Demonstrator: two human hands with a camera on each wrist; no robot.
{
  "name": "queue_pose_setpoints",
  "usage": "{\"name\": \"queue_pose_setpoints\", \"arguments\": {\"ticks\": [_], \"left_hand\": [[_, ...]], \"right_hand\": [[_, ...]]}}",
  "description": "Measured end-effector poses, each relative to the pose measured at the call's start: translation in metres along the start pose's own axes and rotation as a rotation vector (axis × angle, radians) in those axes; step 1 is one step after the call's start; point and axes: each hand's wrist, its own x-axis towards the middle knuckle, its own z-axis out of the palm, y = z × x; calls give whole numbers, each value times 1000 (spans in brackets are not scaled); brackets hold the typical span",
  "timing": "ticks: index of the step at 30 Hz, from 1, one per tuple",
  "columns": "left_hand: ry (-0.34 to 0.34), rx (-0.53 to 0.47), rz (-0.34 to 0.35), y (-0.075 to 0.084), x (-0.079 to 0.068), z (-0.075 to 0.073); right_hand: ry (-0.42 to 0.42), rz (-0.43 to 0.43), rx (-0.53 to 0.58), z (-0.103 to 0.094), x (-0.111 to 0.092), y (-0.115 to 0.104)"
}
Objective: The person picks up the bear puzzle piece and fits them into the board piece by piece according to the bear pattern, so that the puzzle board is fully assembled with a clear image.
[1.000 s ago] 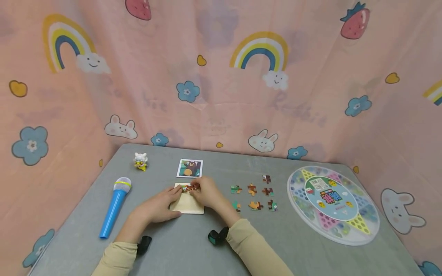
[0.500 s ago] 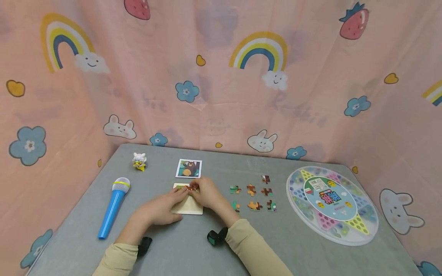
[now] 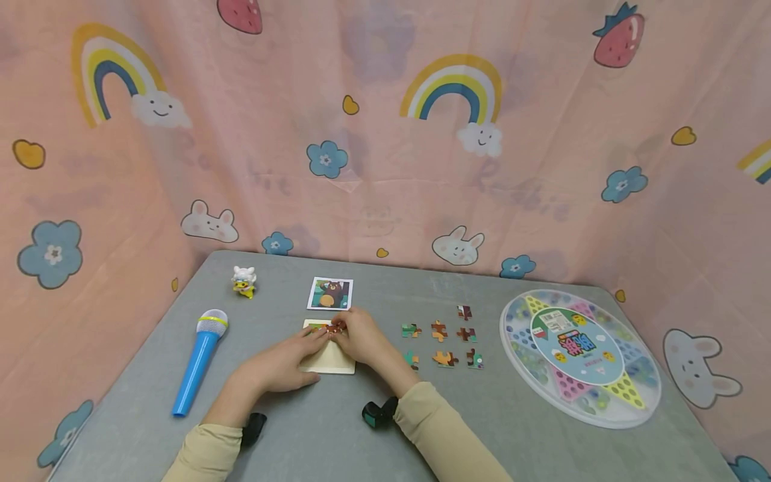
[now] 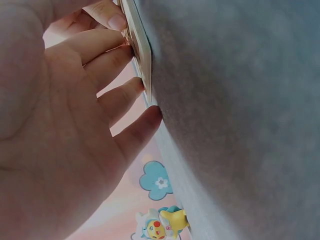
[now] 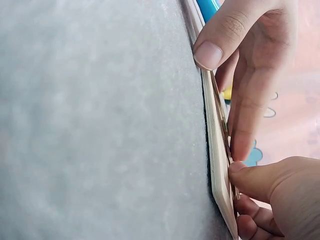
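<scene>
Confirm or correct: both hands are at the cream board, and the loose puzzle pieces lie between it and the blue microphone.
Wrong about the microphone: the head view shows the loose puzzle pieces between the cream board and the round disc. The rest stands.

A grey worktop [image 3: 319, 435] spreads beneath and around the left hand [image 3: 283, 365] and the right hand [image 3: 359, 338], its far edge running along a pink cloth [image 3: 385, 147] that rises beyond them and also lines both sides. Printed on the cloth, a rainbow [image 3: 454, 65] and a white rabbit [image 3: 459, 249] show beyond and right of the right hand, while a large blue flower [image 3: 37, 254] sits far out past the left hand. Soft light leaves a faint shadow below the left hand.
</scene>
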Motion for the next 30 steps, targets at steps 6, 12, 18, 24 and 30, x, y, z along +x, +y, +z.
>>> {"name": "queue_pose_setpoints", "arguments": {"ticks": [6, 12, 18, 24, 30], "left_hand": [[-7, -8, -8, 0, 0, 1], [-10, -8, -17, -3, 1, 2], [-4, -13, -1, -4, 0, 2], [0, -16, 18, -3, 1, 3], [-9, -9, -5, -4, 1, 2]], "right_hand": [[-3, 6, 17, -2, -2, -1], [-32, 25, 54, -5, -2, 1], [-52, 48, 134, -13, -5, 2], [-60, 46, 161, -24, -10, 5], [-42, 65, 187, -37, -19, 12]]}}
